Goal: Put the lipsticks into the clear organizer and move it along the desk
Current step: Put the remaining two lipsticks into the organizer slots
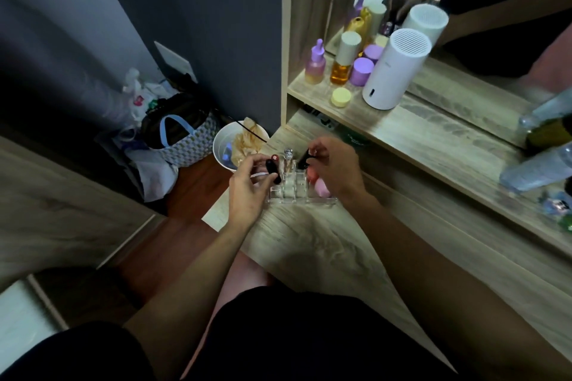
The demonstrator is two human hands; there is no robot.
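You are sitting at the desk [309,244] with the organizer [297,187] standing near its far left corner, close to the edge. Your left hand [247,185] is pinching a dark lipstick [274,168] over the organizer's left side, and your right hand [335,168] is gripping another dark lipstick [305,158] above its far right cells. A clear-capped tube [288,153] is already standing in the middle, and a pink sponge [322,189] is lying in the right part under your right palm. The risk is a tube catching a cell wall and tipping the light organizer, or nudging it toward the left edge above the bin [238,145]. Working both hands at once is leaving nothing steadying the base.
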